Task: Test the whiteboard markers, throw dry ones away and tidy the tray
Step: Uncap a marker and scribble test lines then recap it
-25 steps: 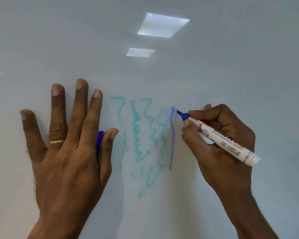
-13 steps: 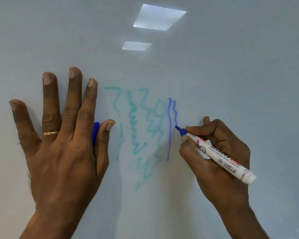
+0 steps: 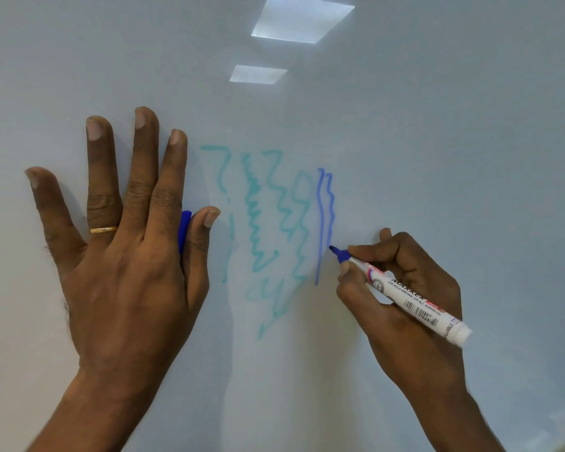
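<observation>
My right hand [image 3: 402, 334] grips an uncapped white marker with a blue tip [image 3: 411, 303]. The tip touches the whiteboard [image 3: 437, 141] at the lower end of a wavy blue line [image 3: 330, 210], which runs beside a straight blue stroke. Left of these lie faint teal scribbles [image 3: 258, 230]. My left hand [image 3: 124, 272] lies flat against the board with its fingers spread. A blue marker cap [image 3: 184, 230] is pinched between its thumb and index finger. No tray or other markers are in view.
The whiteboard fills the whole view. Two ceiling-light reflections [image 3: 300, 19] show near its top. Bare board lies to the right of and above the marks.
My right hand has moved the marker tip downward, drawing a wavy blue line next to the straight one. My left hand stays flat on the board with the cap.
</observation>
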Demonstrator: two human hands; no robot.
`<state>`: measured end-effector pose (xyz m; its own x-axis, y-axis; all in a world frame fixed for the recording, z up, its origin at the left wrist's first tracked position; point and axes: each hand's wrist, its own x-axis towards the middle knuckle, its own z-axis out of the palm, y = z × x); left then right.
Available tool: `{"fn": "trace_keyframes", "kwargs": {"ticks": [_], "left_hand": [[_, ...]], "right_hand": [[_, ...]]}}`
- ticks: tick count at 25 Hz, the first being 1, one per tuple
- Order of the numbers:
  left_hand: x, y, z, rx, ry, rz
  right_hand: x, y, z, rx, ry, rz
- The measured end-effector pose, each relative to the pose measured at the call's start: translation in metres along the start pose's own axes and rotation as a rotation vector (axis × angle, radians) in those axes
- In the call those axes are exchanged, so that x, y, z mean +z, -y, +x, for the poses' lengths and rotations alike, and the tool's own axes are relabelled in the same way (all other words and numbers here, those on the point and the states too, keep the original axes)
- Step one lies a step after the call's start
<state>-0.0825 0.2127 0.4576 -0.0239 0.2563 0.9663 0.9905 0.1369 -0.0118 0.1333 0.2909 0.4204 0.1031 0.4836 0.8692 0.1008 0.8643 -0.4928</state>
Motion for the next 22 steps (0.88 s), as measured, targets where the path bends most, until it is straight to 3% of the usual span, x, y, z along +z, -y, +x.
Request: {"fn": "trace_keyframes", "kwargs": {"ticks": [14,17,22], "left_hand": [[0.000,0.001,0.001,0.020,-0.005,-0.010],[0.000,0.002,0.000,0.024,-0.016,-0.022],[0.000,0.000,0.001,0.018,-0.019,-0.016]], "right_hand": [[-0.009,-0.011,-0.016,0.055,0.053,-0.036],[-0.010,-0.010,-0.014,0.144,0.133,-0.026],[-0.011,-0.014,-0.026,0.025,0.114,-0.057]]}}
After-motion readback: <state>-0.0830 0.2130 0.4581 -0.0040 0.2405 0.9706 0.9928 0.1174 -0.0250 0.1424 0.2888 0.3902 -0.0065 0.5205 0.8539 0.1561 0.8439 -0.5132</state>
